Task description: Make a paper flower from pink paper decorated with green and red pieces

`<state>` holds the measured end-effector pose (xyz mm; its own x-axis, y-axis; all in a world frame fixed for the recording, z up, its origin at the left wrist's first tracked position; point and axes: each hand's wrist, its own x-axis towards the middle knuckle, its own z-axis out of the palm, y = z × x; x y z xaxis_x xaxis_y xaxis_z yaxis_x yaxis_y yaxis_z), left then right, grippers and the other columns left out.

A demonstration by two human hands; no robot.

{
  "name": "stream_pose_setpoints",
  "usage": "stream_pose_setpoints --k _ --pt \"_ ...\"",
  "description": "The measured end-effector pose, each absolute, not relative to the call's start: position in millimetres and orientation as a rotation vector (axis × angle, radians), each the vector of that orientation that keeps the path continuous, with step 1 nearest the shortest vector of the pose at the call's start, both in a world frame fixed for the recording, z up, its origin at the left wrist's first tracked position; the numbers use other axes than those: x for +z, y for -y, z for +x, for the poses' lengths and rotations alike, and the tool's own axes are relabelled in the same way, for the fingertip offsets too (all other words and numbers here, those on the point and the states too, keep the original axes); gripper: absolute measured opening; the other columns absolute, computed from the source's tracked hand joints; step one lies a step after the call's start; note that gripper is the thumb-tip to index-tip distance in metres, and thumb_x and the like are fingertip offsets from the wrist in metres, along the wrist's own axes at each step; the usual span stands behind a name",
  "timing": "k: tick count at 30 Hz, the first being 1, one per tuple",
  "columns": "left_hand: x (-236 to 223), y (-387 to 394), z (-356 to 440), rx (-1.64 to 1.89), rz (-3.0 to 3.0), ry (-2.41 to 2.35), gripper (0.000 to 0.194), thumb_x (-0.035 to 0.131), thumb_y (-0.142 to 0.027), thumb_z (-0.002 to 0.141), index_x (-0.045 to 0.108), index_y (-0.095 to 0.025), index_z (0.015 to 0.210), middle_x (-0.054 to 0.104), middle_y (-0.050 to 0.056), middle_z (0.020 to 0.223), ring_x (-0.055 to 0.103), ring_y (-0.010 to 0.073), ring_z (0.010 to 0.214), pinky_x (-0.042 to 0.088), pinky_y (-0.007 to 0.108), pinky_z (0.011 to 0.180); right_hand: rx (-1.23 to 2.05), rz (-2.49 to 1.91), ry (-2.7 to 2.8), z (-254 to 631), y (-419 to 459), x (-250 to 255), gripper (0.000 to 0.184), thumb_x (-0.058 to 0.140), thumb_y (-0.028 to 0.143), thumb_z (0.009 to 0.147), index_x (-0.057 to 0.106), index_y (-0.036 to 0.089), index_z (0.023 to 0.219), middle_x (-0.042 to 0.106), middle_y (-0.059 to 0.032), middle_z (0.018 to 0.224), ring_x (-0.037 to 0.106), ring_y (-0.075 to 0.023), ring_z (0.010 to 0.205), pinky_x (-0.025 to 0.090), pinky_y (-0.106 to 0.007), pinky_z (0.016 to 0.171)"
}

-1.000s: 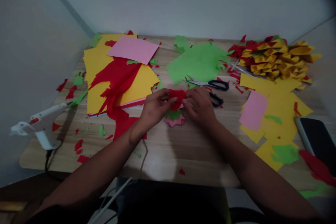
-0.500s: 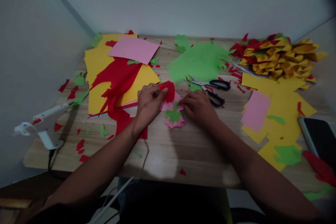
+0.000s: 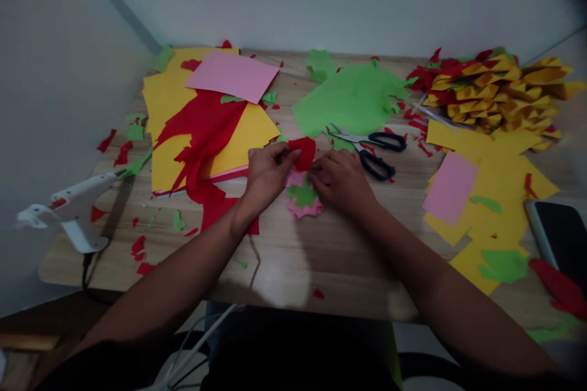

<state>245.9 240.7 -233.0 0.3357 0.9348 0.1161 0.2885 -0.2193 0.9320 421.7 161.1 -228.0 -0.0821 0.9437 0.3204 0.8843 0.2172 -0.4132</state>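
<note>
Between the thumb and fingers of my left hand [image 3: 271,170] is a small red paper piece [image 3: 303,153], held up just above the table. My right hand [image 3: 343,180] has its fingers pinched together at the side of a pink paper cutout [image 3: 298,212]. A green paper shape [image 3: 302,195] lies on top of that cutout, whose lower edge is jagged. Fingers hide part of the pink paper and the red piece's right edge. Dark-handled scissors [image 3: 376,149] lie open just beyond my right hand.
A white glue gun [image 3: 82,204] stands at the left with its cord running down. Yellow sheets [image 3: 160,113], torn red paper [image 3: 208,128] and a green sheet [image 3: 348,98] lie behind. Folded yellow paper [image 3: 499,95] is heaped at back right; a phone [image 3: 557,235] lies at the right edge.
My left hand has brought the red piece slightly to the right, closer to my right hand. My right fingers now cover more of the pink and green papers. The camera view has shifted a little.
</note>
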Motion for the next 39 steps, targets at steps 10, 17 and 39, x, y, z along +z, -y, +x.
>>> stream_pose_setpoints --k 10,17,39 --pt "-239 -243 251 0.869 1.872 -1.236 0.022 0.075 -0.024 0.078 0.074 -0.021 0.100 0.074 0.003 0.081 0.067 0.0203 0.076 0.047 0.037 0.081 0.276 -1.495 1.986 419 -166 -232 0.027 0.058 0.017 0.091 0.071 0.023 0.114 0.072 -0.0069 0.098 0.060 -0.0258 0.095 0.040 -0.039 0.086" --pt "-244 -244 247 0.775 2.061 -1.270 0.041 0.076 -0.025 0.080 0.069 -0.027 0.120 0.075 0.002 0.087 0.070 0.0252 0.091 0.037 0.048 0.102 0.250 -1.573 1.962 419 -168 -238 0.031 0.061 0.018 0.089 0.067 0.020 0.120 0.073 -0.0106 0.107 0.061 -0.0288 0.102 0.044 -0.042 0.091" --pt "-235 -239 247 0.730 2.110 -1.214 0.047 0.070 -0.019 0.083 0.063 -0.028 0.128 0.076 0.002 0.090 0.070 0.0243 0.091 0.035 0.047 0.100 0.532 -1.464 1.711 426 -171 -242 0.031 0.062 0.017 0.084 0.064 0.021 0.115 0.069 -0.0037 0.090 0.063 -0.0193 0.083 0.049 -0.033 0.078"
